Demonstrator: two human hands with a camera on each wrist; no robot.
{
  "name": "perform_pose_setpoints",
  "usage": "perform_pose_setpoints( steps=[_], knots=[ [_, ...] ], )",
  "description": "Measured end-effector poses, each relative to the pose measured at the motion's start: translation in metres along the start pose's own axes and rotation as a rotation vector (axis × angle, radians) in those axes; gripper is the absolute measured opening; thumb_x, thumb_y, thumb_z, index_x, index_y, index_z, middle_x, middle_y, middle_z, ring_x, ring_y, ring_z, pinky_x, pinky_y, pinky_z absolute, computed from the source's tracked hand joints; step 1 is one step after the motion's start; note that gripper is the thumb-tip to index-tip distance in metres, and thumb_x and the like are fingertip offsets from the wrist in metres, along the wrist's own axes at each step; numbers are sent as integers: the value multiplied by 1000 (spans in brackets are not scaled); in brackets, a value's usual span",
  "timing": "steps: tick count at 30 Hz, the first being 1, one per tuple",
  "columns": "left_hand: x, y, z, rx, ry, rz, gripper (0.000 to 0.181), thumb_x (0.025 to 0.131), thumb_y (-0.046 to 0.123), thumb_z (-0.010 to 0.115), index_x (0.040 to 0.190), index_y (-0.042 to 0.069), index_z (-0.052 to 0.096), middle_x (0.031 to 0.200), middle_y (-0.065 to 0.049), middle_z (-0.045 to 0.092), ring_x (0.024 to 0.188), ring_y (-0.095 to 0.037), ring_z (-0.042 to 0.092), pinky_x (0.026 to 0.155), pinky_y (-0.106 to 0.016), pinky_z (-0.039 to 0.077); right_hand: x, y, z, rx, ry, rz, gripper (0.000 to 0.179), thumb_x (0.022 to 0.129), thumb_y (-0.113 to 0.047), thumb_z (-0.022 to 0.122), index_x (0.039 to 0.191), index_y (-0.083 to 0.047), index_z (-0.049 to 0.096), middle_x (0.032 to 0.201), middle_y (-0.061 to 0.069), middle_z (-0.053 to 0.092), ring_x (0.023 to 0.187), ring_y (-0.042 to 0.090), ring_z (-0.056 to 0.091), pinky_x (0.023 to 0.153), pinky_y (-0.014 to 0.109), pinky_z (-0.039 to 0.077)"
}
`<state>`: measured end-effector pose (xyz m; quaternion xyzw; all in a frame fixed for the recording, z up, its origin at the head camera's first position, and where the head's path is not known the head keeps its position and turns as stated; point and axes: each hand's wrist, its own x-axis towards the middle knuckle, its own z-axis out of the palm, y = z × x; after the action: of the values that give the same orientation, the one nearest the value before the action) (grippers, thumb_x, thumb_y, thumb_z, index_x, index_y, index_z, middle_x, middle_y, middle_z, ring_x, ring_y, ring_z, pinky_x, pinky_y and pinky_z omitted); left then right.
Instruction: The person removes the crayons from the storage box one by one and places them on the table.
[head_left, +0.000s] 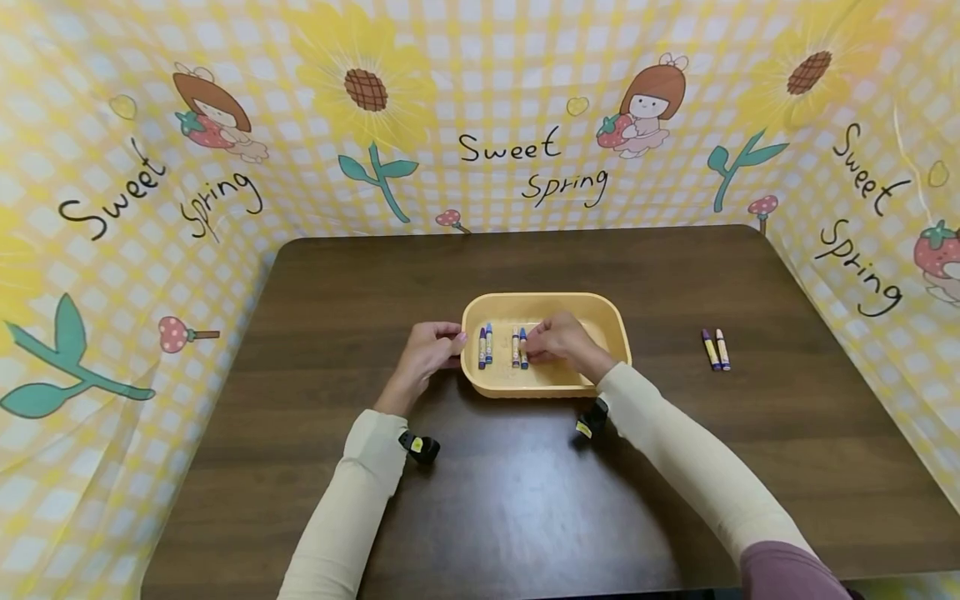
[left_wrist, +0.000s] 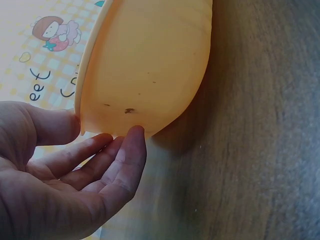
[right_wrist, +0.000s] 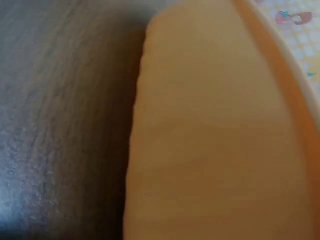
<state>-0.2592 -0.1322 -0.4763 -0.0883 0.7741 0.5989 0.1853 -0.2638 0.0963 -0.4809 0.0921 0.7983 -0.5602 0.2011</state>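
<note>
- Head view: left hand point(head_left: 426, 354) grips one end of a yellow, round-cornered plastic tray point(head_left: 540, 392) on the brown wood-grain worktop point(head_left: 480, 517).
- Right hand point(head_left: 566, 342) reaches inside it, fingertips beside a slim, paper-wrapped blue crayon point(head_left: 523, 350); I cannot tell whether they pinch it.
- Left of those fingertips lies a slim brownish crayon point(head_left: 515, 348); nearer the left hand, a slim purple crayon point(head_left: 482, 350) and a light-blue crayon point(head_left: 489, 343).
- Well right of the right hand, outside the tray, lie a purple-tipped crayon point(head_left: 710, 350) and a pale-tipped crayon point(head_left: 722, 350).
- Crayons look light, stiff, probably brittle; a gentle mid-wrapper pinch should suit.
- Left wrist view: thumb meets rim, fingers at the outer wall; the tray seems light, smooth, slightly flexible, best held by its rim.
- Right wrist view: outer tray wall; right hand unseen.
</note>
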Motion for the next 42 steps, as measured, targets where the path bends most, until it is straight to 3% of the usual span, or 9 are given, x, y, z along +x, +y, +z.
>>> perform_pose_setpoints(
  steps=[5, 10, 16, 23, 29, 38, 42],
  knots=[
    [3, 6, -4, -3, 6, 20, 36, 102, 12, 61, 135, -4, 60, 126, -21, 63, 100, -25, 66, 89, -38, 62, 3, -7, 4, -201, 87, -66, 19, 85, -12, 83, 91, 4, 75, 80, 6, 74, 63, 10, 68, 64, 23, 58],
    [3, 11, -7, -2, 11, 17, 37, 102, 12, 59, 136, -4, 59, 129, -21, 62, 101, -25, 65, 94, -42, 60, 6, -13, 7, -285, 126, -81, 19, 83, -14, 85, 89, 2, 75, 80, 8, 74, 61, 11, 65, 57, 20, 50],
    [3, 9, -4, 8, 15, 3, 36, 103, 12, 59, 136, -3, 59, 129, -20, 62, 103, -27, 66, 95, -43, 60, 5, -10, 5, -243, 118, -86, 16, 83, -5, 82, 92, 6, 74, 88, 14, 76, 62, 13, 67, 59, 22, 56],
    [0, -2, 3, 19, 4, -18, 36, 102, 12, 61, 135, -2, 61, 125, -20, 63, 100, -26, 67, 87, -37, 63, 3, 3, 5, -200, 87, -44, 10, 82, -1, 78, 89, 6, 75, 90, 15, 76, 63, 14, 68, 62, 25, 60],
    [-4, -4, 4, 12, 1, 0, 36, 101, 9, 62, 134, -4, 61, 123, -22, 63, 100, -27, 67, 83, -35, 63, 2, 8, 6, -129, 86, -33, 10, 80, 3, 78, 88, 8, 75, 90, 17, 77, 61, 15, 69, 64, 28, 62],
    [-2, 1, 3, 29, 16, 1, 36, 101, 11, 62, 134, -3, 61, 124, -20, 63, 99, -25, 66, 85, -35, 63, 1, 5, 5, -98, 117, -92, 7, 80, 2, 75, 84, 7, 73, 89, 16, 76, 62, 16, 68, 61, 29, 62],
    [-2, 1, 3, 31, 23, 1, 36, 101, 12, 62, 134, -3, 61, 124, -20, 63, 100, -25, 66, 86, -35, 63, 1, 5, 2, 9, 88, -72, 3, 79, 5, 72, 79, 6, 70, 78, 11, 71, 63, 16, 66, 64, 31, 63]
  ],
)
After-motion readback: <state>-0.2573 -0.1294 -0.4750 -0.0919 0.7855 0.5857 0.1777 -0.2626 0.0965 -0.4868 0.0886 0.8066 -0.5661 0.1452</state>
